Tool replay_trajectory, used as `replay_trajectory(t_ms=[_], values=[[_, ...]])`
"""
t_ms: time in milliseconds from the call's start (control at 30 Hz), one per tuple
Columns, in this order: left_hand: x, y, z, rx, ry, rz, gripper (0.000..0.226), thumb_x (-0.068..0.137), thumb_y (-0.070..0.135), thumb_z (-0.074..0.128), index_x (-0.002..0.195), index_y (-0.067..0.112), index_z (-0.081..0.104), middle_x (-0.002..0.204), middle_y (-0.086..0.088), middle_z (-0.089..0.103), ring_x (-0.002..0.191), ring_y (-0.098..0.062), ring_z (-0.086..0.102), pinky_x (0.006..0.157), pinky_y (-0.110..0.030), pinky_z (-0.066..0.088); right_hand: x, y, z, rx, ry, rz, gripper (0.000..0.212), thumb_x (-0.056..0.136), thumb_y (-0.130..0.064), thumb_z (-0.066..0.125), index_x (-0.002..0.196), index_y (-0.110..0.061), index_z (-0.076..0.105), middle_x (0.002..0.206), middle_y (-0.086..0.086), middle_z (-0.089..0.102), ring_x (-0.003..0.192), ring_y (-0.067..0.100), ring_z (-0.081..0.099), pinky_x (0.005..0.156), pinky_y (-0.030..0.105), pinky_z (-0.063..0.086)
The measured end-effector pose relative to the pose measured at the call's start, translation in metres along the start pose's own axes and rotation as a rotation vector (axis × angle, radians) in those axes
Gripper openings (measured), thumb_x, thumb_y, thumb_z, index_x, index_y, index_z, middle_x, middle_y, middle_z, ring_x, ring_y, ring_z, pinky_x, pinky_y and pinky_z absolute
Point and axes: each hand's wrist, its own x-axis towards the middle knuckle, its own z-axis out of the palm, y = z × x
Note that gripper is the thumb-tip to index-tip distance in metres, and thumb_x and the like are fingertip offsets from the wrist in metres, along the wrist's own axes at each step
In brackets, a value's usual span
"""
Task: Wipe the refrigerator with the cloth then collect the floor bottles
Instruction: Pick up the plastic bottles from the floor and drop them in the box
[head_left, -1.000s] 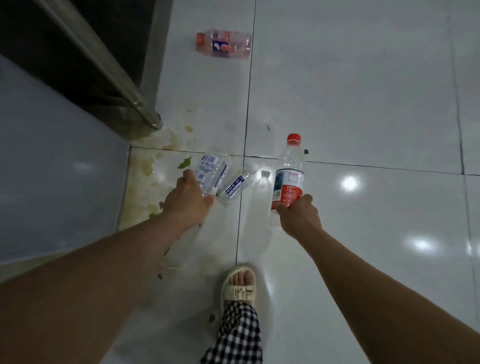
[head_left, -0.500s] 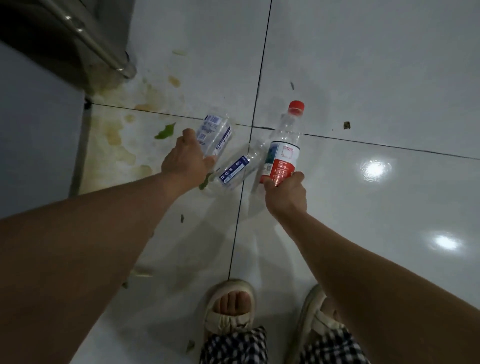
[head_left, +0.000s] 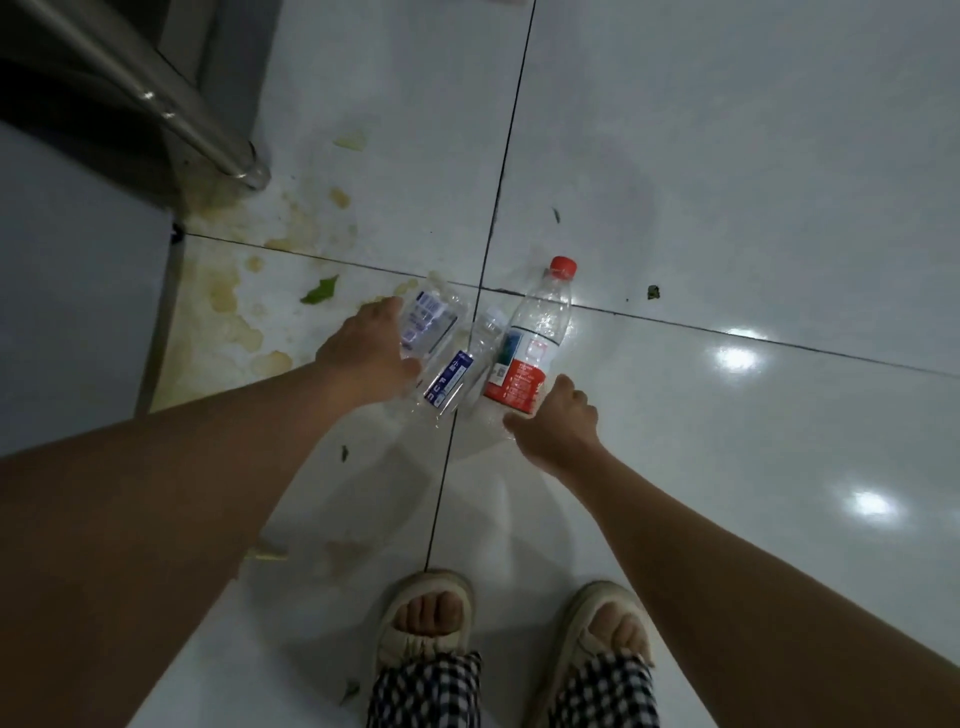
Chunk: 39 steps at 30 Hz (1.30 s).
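Note:
My left hand (head_left: 363, 353) grips two clear, crushed plastic bottles with blue-and-white labels: one (head_left: 428, 319) sticks out past the fingers, the other (head_left: 457, 374) angles toward the middle. My right hand (head_left: 553, 426) holds a clear bottle with a red cap and a red-and-white label (head_left: 535, 338) by its lower end, cap pointing away from me. Both hands are over the white tiled floor (head_left: 727, 182). The refrigerator (head_left: 78, 270) stands at the left, its metal door handle (head_left: 171, 119) at the upper left. No cloth is in view.
Yellowish stains (head_left: 244, 322) and a green leaf scrap (head_left: 319, 291) lie on the tiles beside the refrigerator's base. Small bits of debris (head_left: 653, 292) dot the floor. My feet in beige sandals (head_left: 426, 623) and checked trousers are at the bottom.
The view shifted: the pink-labelled bottle farther away left the frame, and both feet now show. My hands still hold the same bottles, now close together.

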Motion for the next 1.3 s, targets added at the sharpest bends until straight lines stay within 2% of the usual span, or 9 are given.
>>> replay_trajectory(t_ms=[67, 233, 400, 733, 833, 1000, 1300], values=[[-0.021, 0.015, -0.025, 0.022, -0.003, 0.016, 0.077, 0.084, 0.032, 0.065, 0.145, 0.015, 0.021, 0.146, -0.010, 0.034, 0.128, -0.029, 0.041, 0.098, -0.040, 0.038, -0.026, -0.007, -0.025, -0.060, 0.008, -0.047, 0.062, 0.086, -0.029, 0.063, 0.135, -0.010, 0.029, 0.129, 0.012, 0.043, 0.116, 0.027, 0.038, 0.091, 0.038, 0.036], [-0.080, 0.075, -0.102, 0.018, 0.016, 0.064, 0.067, 0.084, 0.027, 0.061, 0.141, 0.016, 0.027, 0.136, -0.007, 0.046, 0.120, -0.025, 0.047, 0.085, -0.033, 0.038, -0.097, -0.031, -0.110, -0.209, 0.036, -0.163, 0.068, 0.089, -0.032, 0.060, 0.142, -0.011, 0.023, 0.137, 0.011, 0.039, 0.125, 0.027, 0.035, 0.100, 0.039, 0.038], [-0.130, 0.157, -0.189, -0.003, 0.030, 0.133, 0.070, 0.086, 0.030, 0.060, 0.144, 0.016, 0.024, 0.139, -0.008, 0.045, 0.123, -0.025, 0.047, 0.096, -0.038, 0.042, -0.158, -0.060, -0.218, -0.297, 0.069, -0.252, 0.070, 0.090, -0.030, 0.058, 0.145, -0.011, 0.019, 0.144, 0.011, 0.032, 0.130, 0.028, 0.031, 0.103, 0.038, 0.035], [-0.196, 0.280, -0.335, -0.010, 0.142, 0.225, 0.065, 0.086, 0.032, 0.059, 0.141, 0.018, 0.028, 0.137, -0.005, 0.048, 0.121, -0.025, 0.048, 0.095, -0.038, 0.044, -0.244, -0.113, -0.414, -0.503, 0.212, -0.462, 0.061, 0.091, -0.026, 0.055, 0.143, -0.013, 0.025, 0.149, 0.006, 0.026, 0.130, 0.027, 0.031, 0.100, 0.035, 0.037], [-0.190, 0.295, -0.362, -0.016, 0.163, 0.215, 0.066, 0.087, 0.033, 0.058, 0.143, 0.019, 0.025, 0.138, -0.004, 0.048, 0.120, -0.024, 0.049, 0.090, -0.034, 0.043, -0.240, -0.135, -0.453, -0.553, 0.229, -0.485, 0.062, 0.091, -0.027, 0.055, 0.144, -0.013, 0.024, 0.150, 0.007, 0.023, 0.132, 0.027, 0.029, 0.101, 0.037, 0.037], [-0.150, 0.299, -0.394, -0.047, 0.167, 0.149, 0.067, 0.087, 0.034, 0.057, 0.144, 0.018, 0.024, 0.140, -0.003, 0.047, 0.123, -0.023, 0.048, 0.092, -0.033, 0.041, -0.201, -0.186, -0.491, -0.618, 0.218, -0.517, 0.064, 0.091, -0.029, 0.055, 0.145, -0.013, 0.023, 0.151, 0.008, 0.022, 0.134, 0.027, 0.027, 0.102, 0.038, 0.036], [-0.054, 0.259, -0.429, -0.121, 0.168, -0.077, 0.059, 0.085, 0.031, 0.055, 0.138, 0.021, 0.030, 0.134, 0.001, 0.052, 0.120, -0.022, 0.050, 0.091, -0.034, 0.045, -0.080, -0.286, -0.498, -0.790, 0.070, -0.591, 0.064, 0.091, -0.030, 0.055, 0.144, -0.012, 0.024, 0.150, 0.009, 0.022, 0.133, 0.028, 0.027, 0.103, 0.038, 0.035]])
